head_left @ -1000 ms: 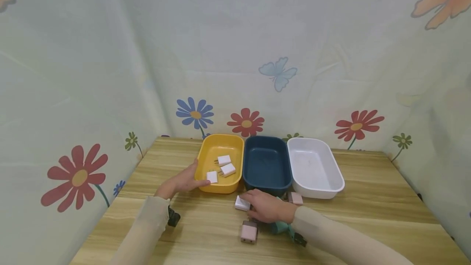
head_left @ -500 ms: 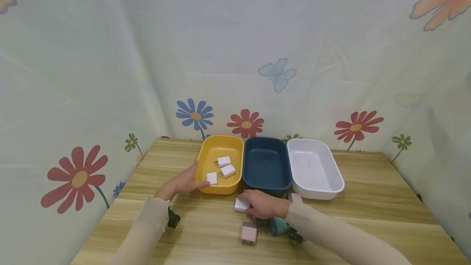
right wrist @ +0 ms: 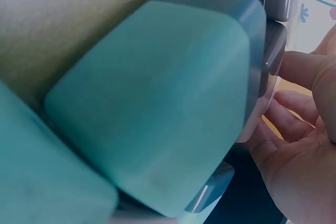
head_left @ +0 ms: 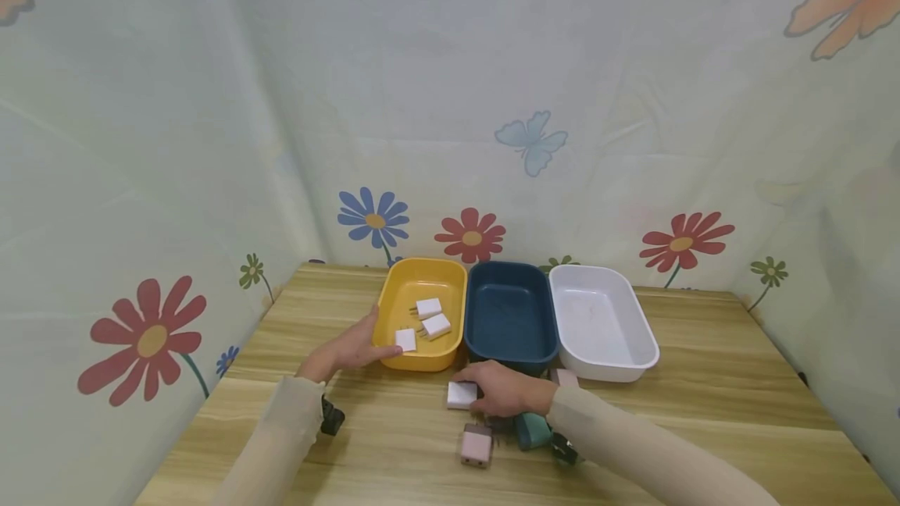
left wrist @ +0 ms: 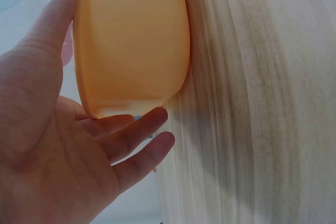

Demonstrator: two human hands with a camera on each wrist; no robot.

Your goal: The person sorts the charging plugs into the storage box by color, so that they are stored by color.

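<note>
In the head view my left hand (head_left: pixel 344 348) holds the near left corner of a yellow bin (head_left: pixel 422 363), thumb at the rim and fingers along the outer wall. Three white plug chargers, one of them by my thumb (head_left: pixel 405 340), lie inside. Just in front of the bins, my right hand (head_left: pixel 505 390) pinches another white charger (head_left: pixel 461 396) on the table; its prongs are hidden. Large in the right wrist view is a teal charger (right wrist: pixel 157 98) with a darker end, beside a second teal one (right wrist: pixel 47 166). Part of the yellow bin (left wrist: pixel 131 40) fills the upper left wrist view.
A dark blue bin (head_left: pixel 511 354) and a white bin (head_left: pixel 612 369) stand in a row right of the yellow one. One pink charger (head_left: pixel 476 447) lies nearer me, another (head_left: pixel 565 378) by the white bin. A flowered cloth (head_left: pixel 450 100) hangs behind the wooden table (head_left: pixel 380 443).
My right hand has shifted slightly left, and its fingers have come onto the white charger, which has turned a little. The left hand stays on the yellow bin.
</note>
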